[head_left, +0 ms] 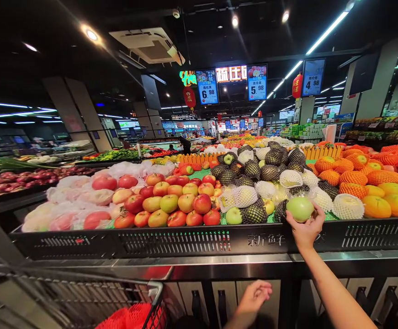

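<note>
My right hand is closed round a green apple, held up over the front rim of the display. My left hand hovers low in front of the stand, its fingers loosely curled in with nothing seen in them. Beside the held apple lie apples in black foam nets and a fruit in a white foam net. A bare green apple sits near the rim. Red and yellow apples are heaped left of these.
A black slotted rim fronts the fruit. At lower left stands a metal shopping cart with red netting in it. Bagged fruit lies at left, oranges at right. Price screens hang above.
</note>
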Demonstrator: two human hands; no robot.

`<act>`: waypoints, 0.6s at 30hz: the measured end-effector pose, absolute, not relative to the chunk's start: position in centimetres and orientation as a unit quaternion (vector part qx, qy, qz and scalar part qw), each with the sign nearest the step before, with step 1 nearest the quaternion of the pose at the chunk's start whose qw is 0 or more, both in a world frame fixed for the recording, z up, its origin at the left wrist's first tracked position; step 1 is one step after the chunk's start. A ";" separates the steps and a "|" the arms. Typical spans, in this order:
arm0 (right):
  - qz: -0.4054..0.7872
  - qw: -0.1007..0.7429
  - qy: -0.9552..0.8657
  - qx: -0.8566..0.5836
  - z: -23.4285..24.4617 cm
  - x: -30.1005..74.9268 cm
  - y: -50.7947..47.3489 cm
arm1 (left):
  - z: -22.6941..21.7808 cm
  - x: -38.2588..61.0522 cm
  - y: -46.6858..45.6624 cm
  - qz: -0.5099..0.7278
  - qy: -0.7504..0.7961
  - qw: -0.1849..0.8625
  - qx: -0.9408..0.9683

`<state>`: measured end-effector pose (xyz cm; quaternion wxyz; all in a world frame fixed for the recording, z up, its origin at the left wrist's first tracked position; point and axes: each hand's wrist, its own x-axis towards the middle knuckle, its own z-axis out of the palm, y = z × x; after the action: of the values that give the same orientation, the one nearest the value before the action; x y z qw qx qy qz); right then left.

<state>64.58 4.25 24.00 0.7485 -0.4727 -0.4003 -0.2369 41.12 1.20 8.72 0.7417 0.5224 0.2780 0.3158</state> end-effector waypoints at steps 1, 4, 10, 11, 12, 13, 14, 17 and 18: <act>-0.210 0.764 -0.390 -0.470 24.4 64.6 4.1 | 9.5 41.5 1.7 0.316 0.269 0.760 0.500; -0.183 0.775 -0.370 -0.478 26.3 64.3 3.0 | 13.4 42.4 2.4 0.278 0.186 0.860 0.385; -0.180 0.778 -0.415 -0.435 28.5 62.0 -2.3 | 20.9 44.2 1.7 0.267 0.085 0.865 0.416; -0.162 0.766 -0.454 -0.426 28.4 61.5 -3.4 | 21.6 44.6 1.5 0.277 0.081 0.859 0.423; -0.141 0.750 -0.497 -0.413 28.1 61.1 -4.3 | 22.3 44.9 1.3 0.285 0.076 0.854 0.429; -0.117 0.735 -0.537 -0.397 27.7 60.8 -5.2 | 22.8 45.1 1.0 0.296 0.071 0.849 0.432; -0.098 0.720 -0.571 -0.382 27.3 60.4 -5.9 | 23.2 45.4 0.7 0.307 0.066 0.844 0.435; -0.070 0.689 -0.620 -0.369 25.6 59.8 -7.5 | 23.5 45.9 -0.2 0.342 0.070 0.834 0.427; -0.065 0.679 -0.626 -0.377 25.1 59.8 -7.8 | 23.1 46.0 -0.4 0.358 0.079 0.831 0.420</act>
<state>59.78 -7.82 25.06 0.6792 -0.3773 -0.6262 -0.0650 46.03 -0.45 23.12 0.8306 0.4196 0.0790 0.3575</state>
